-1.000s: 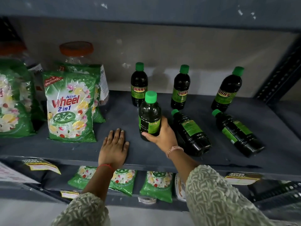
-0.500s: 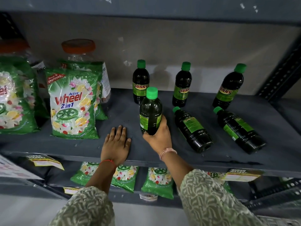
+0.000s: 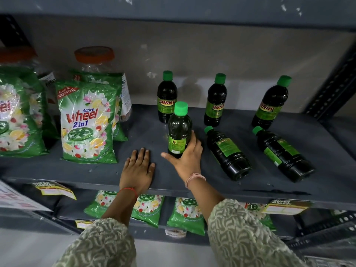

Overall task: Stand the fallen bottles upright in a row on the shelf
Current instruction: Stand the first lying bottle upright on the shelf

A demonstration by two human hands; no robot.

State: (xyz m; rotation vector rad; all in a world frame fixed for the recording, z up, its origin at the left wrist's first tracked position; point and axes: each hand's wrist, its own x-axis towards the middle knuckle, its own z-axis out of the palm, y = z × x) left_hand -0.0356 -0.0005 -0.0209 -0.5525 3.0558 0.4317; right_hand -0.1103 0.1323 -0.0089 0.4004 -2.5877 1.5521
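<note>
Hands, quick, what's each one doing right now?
Left hand: open, flat on the shelf, holding nothing.
Right hand: closed around the lower part of the upright bottle.

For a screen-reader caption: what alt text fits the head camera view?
A person's right hand holds a dark green-capped bottle upright on a grey shelf; the left hand rests flat beside it. Three bottles stand behind, two lie fallen at right, detergent packets at left.
</note>
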